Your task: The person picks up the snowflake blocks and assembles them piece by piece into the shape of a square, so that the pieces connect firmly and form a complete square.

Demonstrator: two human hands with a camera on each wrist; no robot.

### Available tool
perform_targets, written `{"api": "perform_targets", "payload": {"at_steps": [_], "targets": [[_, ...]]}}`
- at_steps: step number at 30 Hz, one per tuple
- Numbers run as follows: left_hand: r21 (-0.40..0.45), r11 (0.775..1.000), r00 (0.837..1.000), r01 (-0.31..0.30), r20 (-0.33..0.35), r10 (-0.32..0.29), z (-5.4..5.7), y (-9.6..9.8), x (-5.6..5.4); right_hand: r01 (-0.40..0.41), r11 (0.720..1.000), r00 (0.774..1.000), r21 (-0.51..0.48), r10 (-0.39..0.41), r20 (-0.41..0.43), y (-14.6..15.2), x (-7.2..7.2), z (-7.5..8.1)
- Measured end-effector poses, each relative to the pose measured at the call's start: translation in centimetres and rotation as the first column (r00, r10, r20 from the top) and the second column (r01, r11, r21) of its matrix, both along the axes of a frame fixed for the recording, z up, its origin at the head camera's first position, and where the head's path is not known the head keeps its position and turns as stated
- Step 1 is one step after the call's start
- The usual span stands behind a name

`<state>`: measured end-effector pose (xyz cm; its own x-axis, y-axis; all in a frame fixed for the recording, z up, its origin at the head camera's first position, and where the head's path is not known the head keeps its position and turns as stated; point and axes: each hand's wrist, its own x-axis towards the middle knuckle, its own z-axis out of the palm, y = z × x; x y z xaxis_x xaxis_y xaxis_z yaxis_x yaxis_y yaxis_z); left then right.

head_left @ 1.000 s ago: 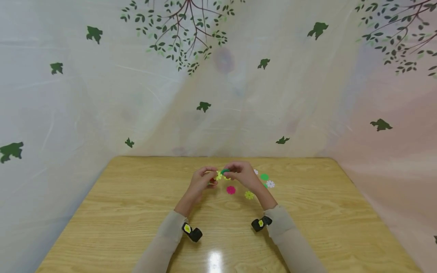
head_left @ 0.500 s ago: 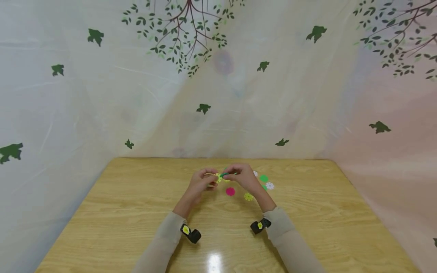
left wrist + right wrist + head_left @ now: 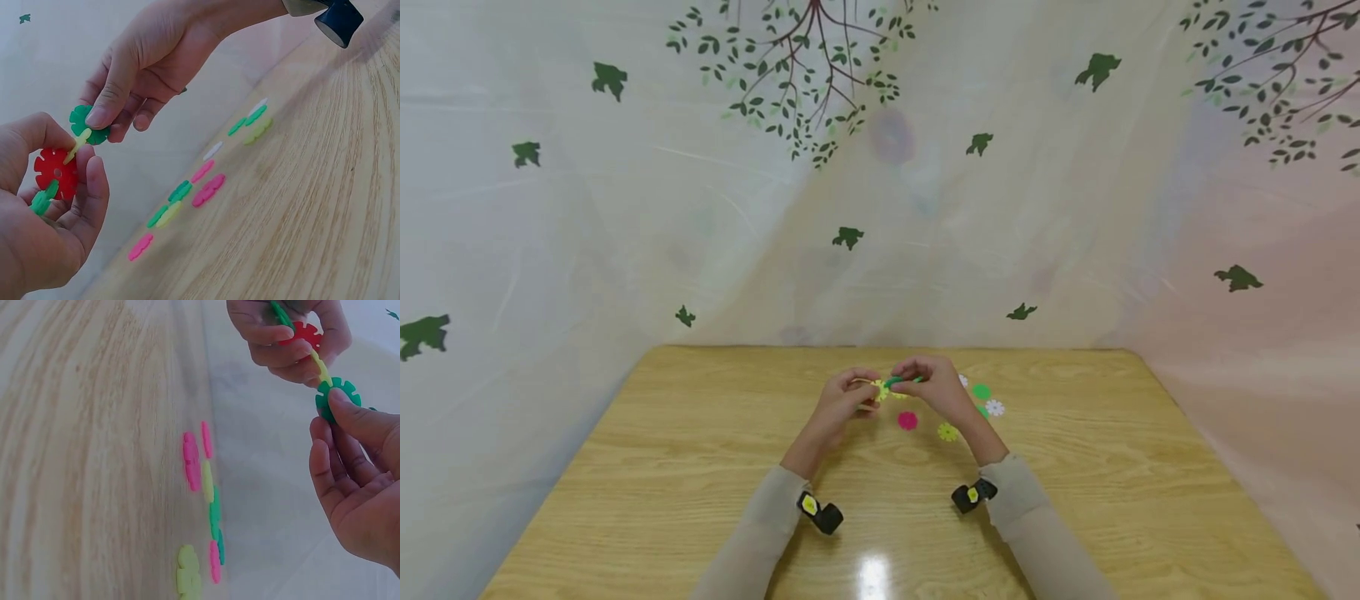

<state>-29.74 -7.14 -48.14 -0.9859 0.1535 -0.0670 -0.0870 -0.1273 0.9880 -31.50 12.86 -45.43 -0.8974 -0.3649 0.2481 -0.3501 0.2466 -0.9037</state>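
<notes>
Since a second ago, the green disc (image 3: 80,119) has edged nearer the yellow disc (image 3: 76,149) and now meets it; the right grip (image 3: 931,385) pinches the green disc, thumb against its face; the left grip (image 3: 842,395) holds the chain of yellow disc, red disc (image 3: 47,169) and second green disc (image 3: 42,201), its line pointing toward the right grip; whether the slots are seated I cannot tell; loose discs (image 3: 208,190) lie on the counter (image 3: 700,467); no brand or writing is readable.

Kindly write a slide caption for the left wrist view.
Left hand holds a notched red disc; right hand pinches a green disc.
</notes>
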Motion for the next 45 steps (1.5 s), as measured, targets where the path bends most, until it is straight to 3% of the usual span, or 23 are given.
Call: {"api": "perform_targets", "payload": {"at_steps": [6,21,30,42,45], "targets": [[0.023,1.0,1.0,-0.017,0.001,0.017,-0.3,-0.2,0.0,-0.041,0.998,0.999,-0.041,0.041,-0.007,0.0,-0.1,-0.4],[0.062,0.998,0.996,0.012,-0.085,-0.006,-0.2,0.6,0.1,0.057,0.998,0.998,0.015,-0.057,-0.031,-0.1,0.1,-0.2],[0.074,0.997,0.993,0.022,-0.12,-0.013,-0.1,0.9,0.3,0.043,0.999,0.995,0.032,-0.04,-0.092,-0.5,2.5,2.9],[0.044,0.998,0.996,0.037,-0.078,-0.034,-0.2,0.9,0.3,0.057,0.995,0.997,0.076,-0.053,-0.062,-0.5,2.7,3.2],[0.015,0.998,0.997,0.06,-0.053,-0.059,-0.1,0.7,0.4,0.059,0.995,0.997,0.078,-0.055,-0.046,-0.4,1.6,1.8]]}}
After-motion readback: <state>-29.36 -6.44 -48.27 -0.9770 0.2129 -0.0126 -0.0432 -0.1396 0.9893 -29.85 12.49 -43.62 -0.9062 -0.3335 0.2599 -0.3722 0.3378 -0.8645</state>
